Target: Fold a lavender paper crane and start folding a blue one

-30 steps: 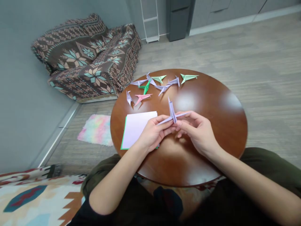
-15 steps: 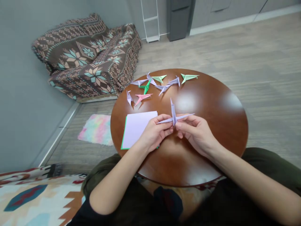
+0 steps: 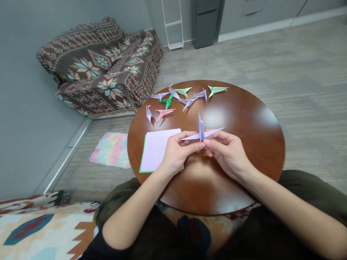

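Nearest the wearer, a patterned cover lies at lower left, beside dark trouser legs. Left hand: thumb and fingers clamped on a lavender folded paper bird, the thumb tip at its base. Right hand: thumb and fingers likewise pinched on the base, the thumb tips almost meeting. The bird is held above the table, one point upright, a narrow wing out to each side; the fingers behind it are partly hidden.

Left of the bird and partly behind the left forearm, a paper stack lies flat, lavender on top, a green edge showing below.

Beyond, toward the far edge, are a pink folded piece, five lavender folded pieces, a dark green folded piece and two pale green folded pieces, one well apart at right.

On the floor, left of the table: a fluffy pastel rug. Farther off: a covered sofa, a white rack and a dark grey cabinet
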Demonstrator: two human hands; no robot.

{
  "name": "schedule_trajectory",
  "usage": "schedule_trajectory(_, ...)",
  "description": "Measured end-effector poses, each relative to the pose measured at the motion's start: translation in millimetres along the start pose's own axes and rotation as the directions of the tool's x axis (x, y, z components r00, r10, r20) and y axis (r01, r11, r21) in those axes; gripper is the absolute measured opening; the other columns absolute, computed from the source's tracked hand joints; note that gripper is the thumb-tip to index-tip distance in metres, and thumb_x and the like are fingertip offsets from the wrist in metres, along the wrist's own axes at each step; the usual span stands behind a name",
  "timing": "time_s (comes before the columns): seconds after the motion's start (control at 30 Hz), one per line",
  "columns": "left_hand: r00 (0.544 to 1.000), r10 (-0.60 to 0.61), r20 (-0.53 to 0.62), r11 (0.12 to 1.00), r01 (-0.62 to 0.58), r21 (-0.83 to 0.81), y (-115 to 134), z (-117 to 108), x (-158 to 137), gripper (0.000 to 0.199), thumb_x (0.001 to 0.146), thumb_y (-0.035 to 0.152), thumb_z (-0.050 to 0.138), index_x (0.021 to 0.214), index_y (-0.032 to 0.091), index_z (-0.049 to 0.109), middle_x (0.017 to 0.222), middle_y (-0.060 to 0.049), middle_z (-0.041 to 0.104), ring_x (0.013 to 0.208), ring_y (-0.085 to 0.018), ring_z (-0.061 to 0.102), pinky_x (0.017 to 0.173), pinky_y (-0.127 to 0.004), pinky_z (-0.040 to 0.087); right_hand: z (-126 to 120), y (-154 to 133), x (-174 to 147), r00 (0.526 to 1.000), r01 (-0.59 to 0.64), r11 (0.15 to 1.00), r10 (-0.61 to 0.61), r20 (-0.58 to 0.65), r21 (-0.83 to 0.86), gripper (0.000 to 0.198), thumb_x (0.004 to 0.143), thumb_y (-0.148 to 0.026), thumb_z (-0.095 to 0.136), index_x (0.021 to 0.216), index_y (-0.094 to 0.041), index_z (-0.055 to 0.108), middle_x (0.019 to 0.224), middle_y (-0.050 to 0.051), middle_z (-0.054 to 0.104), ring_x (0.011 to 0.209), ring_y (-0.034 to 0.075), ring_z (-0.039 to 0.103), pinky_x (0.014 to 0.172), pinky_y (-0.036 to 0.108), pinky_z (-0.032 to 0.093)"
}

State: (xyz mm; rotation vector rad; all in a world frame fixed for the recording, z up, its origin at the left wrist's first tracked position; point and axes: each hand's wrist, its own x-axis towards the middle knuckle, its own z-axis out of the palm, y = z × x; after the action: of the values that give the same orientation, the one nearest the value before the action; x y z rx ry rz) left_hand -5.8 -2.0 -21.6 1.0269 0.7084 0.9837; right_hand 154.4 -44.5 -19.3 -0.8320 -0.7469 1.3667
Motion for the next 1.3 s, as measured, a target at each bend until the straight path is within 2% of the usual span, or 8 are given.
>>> schedule_trajectory(0.23, 0.999, 0.035, -0.024, 0.998, -0.034, 0.056, 0.4, -1.2, -1.1, 0.025, 0.07, 0.026, 0.095, 0.091, 0.018, 0.084, 0.093, -0.004, 0.081, 0.09, -0.019, 0.073, 0.088, -0.031, 0.055, -1.0, 3.1, -2.0, 0.997, 0.07, 0.997, -0.07, 0.044, -0.008, 0.012, 0.077, -0.019, 0.092, 0.085, -0.023, 0.085, 0.102, 0.003, 0.078, 0.077, 0.012, 0.069, 0.059, 0.02, 0.061)
schedule_trajectory(0.47, 1.0, 0.005, -0.028, 1.0, -0.004, 0.025, 3.0, -0.7, -0.6, 0.034, 0.067, 0.026, 0.097, 0.089, 0.017, 0.074, 0.086, 0.0, 0.077, 0.08, -0.013, 0.07, 0.08, -0.025, 0.053, -5.6, 4.6, -2.0, 0.987, 0.156, 0.985, -0.154, 0.035, -0.078, 0.008, 0.078, -0.017, 0.091, 0.083, -0.023, 0.087, 0.099, 0.003, 0.08, 0.073, 0.011, 0.07, 0.061, 0.021, 0.062)
schedule_trajectory(0.63, 0.995, 0.094, -0.015, 0.993, -0.093, 0.067, 4.7, -2.4, 1.1, 0.039, 0.07, 0.026, 0.095, 0.097, 0.019, 0.068, 0.091, 0.0, 0.072, 0.085, -0.011, 0.069, 0.084, -0.023, 0.054, -5.7, 3.7, -2.8, 0.982, 0.187, 0.972, -0.189, -0.005, -0.143, 0.011, 0.076, -0.016, 0.091, 0.081, -0.025, 0.088, 0.095, 0.002, 0.081, 0.078, 0.013, 0.073, 0.064, 0.021, 0.063)
schedule_trajectory(0.87, 0.977, 0.211, -0.003, 0.955, -0.205, 0.216, 8.1, 2.0, -1.2, 0.032, 0.076, 0.031, 0.091, 0.09, 0.018, 0.065, 0.086, 0.001, 0.071, 0.078, -0.012, 0.071, 0.075, -0.023, 0.059, -3.9, 0.9, -3.6, 0.979, 0.196, 0.955, -0.205, -0.017, -0.221, 0.006, 0.079, -0.019, 0.09, 0.08, -0.021, 0.084, 0.089, 0.004, 0.083, 0.072, 0.015, 0.075, 0.069, 0.027, 0.067)
schedule_trajectory(0.97, 0.973, 0.23, 0.003, 0.943, -0.224, 0.245, 8.0, 3.2, -0.5, 0.029, 0.076, 0.032, 0.091, 0.088, 0.017, 0.069, 0.084, -0.001, 0.073, 0.078, -0.015, 0.073, 0.075, -0.026, 0.061, -4.2, -0.2, -1.1, 0.984, 0.172, 0.969, -0.177, -0.011, -0.175, 0.016, 0.078, -0.02, 0.091, 0.086, -0.021, 0.076, 0.084, 0.003, 0.082, 0.073, 0.016, 0.078, 0.072, 0.027, 0.067)
schedule_trajectory(1.1, 0.979, 0.203, 0.021, 0.95, -0.202, 0.239, 9.5, 0.7, 1.3, 0.026, 0.072, 0.027, 0.093, 0.085, 0.016, 0.073, 0.088, -0.002, 0.076, 0.083, -0.015, 0.074, 0.081, -0.028, 0.061, -5.9, -5.0, 1.5, 0.98, 0.198, 0.964, -0.196, 0.028, -0.177, 0.047, 0.077, -0.021, 0.092, 0.111, -0.03, 0.061, 0.087, -0.002, 0.082, 0.074, 0.017, 0.08, 0.074, 0.028, 0.066)
schedule_trajectory(1.17, 0.984, 0.177, 0.036, 0.955, -0.18, 0.238, 11.6, -2.5, 2.1, 0.027, 0.069, 0.025, 0.095, 0.083, 0.016, 0.074, 0.091, -0.003, 0.076, 0.087, -0.015, 0.074, 0.084, -0.027, 0.06, -7.9, -7.9, 1.6, 0.974, 0.225, 0.944, -0.214, 0.07, -0.24, 0.042, 0.076, -0.024, 0.092, 0.105, -0.029, 0.062, 0.093, 0.0, 0.082, 0.08, 0.018, 0.08, 0.077, 0.028, 0.067)
schedule_trajectory(1.3, 0.993, 0.087, 0.084, 0.962, -0.106, 0.252, 17.4, -9.4, 2.1, 0.028, 0.066, 0.023, 0.096, 0.083, 0.015, 0.075, 0.095, -0.005, 0.076, 0.09, -0.016, 0.072, 0.086, -0.028, 0.058, -12.4, -12.6, 0.0, 0.964, 0.259, 0.879, -0.211, 0.161, -0.4, 0.022, 0.078, -0.025, 0.09, 0.079, -0.021, 0.069, 0.093, 0.005, 0.079, 0.084, 0.018, 0.078, 0.078, 0.027, 0.066)
